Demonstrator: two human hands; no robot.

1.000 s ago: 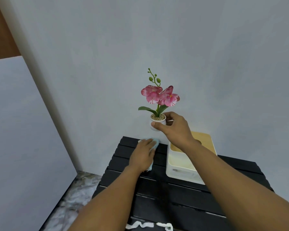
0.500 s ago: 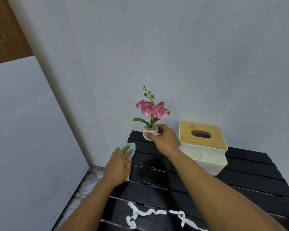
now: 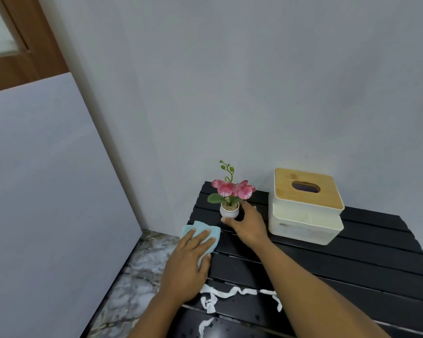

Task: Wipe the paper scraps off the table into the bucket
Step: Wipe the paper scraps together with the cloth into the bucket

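Flat-palmed, the left hand [image 3: 189, 264] presses a light blue cloth [image 3: 200, 234] onto the far-left corner of the black slatted table [image 3: 352, 259], fingers spread on top rather than curled round it. Just right of that, the right hand [image 3: 248, 224] is wrapped around the small white pot of a pink orchid plant [image 3: 230, 200], thumb at the front of the pot; I cannot tell if the pot is sitting on the slats or a hair above them. Further right, a cream tissue box with a wooden lid [image 3: 305, 206] sits against the wall, untouched.

Paper scraps [image 3: 227, 295] lie near the front edge, a twisted white strip running between the two forearms plus a loose bit lower down (bucket not in view anywhere). So the cloth is well apart from the scraps, at the opposite end of the table.

Risks, as I judge it: the cloth sits right at the left edge, so a sideways sweep could push scraps onto the marble floor [image 3: 137, 276] instead of the bucket. Thin strips could also snag in the slat gaps. The top-heavy orchid may tip if the right hand lets go carelessly.
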